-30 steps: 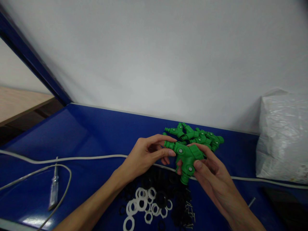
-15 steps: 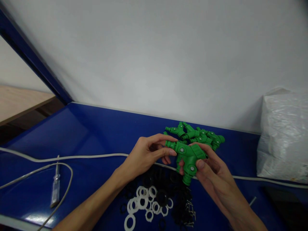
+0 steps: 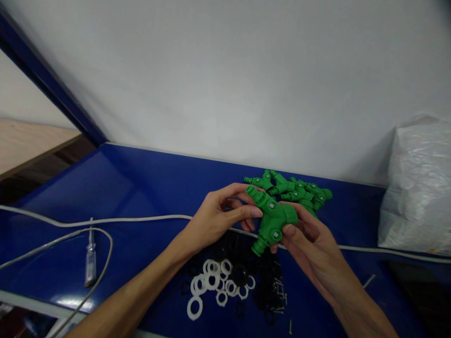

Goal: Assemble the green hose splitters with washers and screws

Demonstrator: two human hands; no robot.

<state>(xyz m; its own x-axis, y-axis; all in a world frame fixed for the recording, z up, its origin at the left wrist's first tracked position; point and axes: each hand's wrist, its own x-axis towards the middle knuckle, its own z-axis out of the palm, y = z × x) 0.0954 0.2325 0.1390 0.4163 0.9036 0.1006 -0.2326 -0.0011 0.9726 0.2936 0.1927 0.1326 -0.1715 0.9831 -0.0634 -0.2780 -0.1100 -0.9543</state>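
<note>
Between my two hands is a green plastic Y-shaped hose splitter, held above the table with two small square valve stems facing up. My left hand pinches its upper-left branch with thumb and fingers. Its wide end is gripped by my right hand, thumb on top; fingers underneath are partly hidden. Just behind lies a pile of similar green splitters. Below my hands are white plastic rings, black rings and parts, and small screws.
A clear-handled screwdriver lies at left beside a looped grey cable, which runs across the blue table. A plastic-wrapped white package stands at right, with a dark flat object in front. A pale wall rises behind.
The hose splitter has turned in my hands, its branches now pointing more to the left and its wide end to the right. The view has shifted slightly.
</note>
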